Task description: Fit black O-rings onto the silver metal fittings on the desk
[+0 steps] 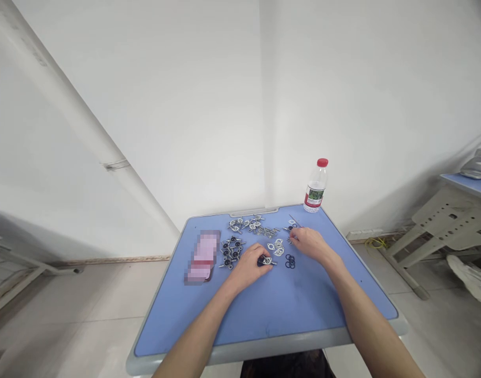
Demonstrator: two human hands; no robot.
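Note:
My left hand [248, 266] is closed round a small metal fitting [267, 261] with a black part, held at the middle of the blue desk [288, 310]. Farther right, my right hand [310, 242] reaches to a little group of small parts, its fingertips pinched together; what is between them is too small to make out. Flat silver gaskets [279, 247] lie between the hands, with black rubber rings [290, 261] just nearer to me. To the left of my left hand are several fittings with black centres [231, 252].
Bare metal fittings [240, 224] and bolts [267, 231] lie along the back of the desk. A phone [203, 257] with a blurred screen rests at the left. A red-capped water bottle [315, 189] stands at the back right corner. Another desk [433, 215] is at the right.

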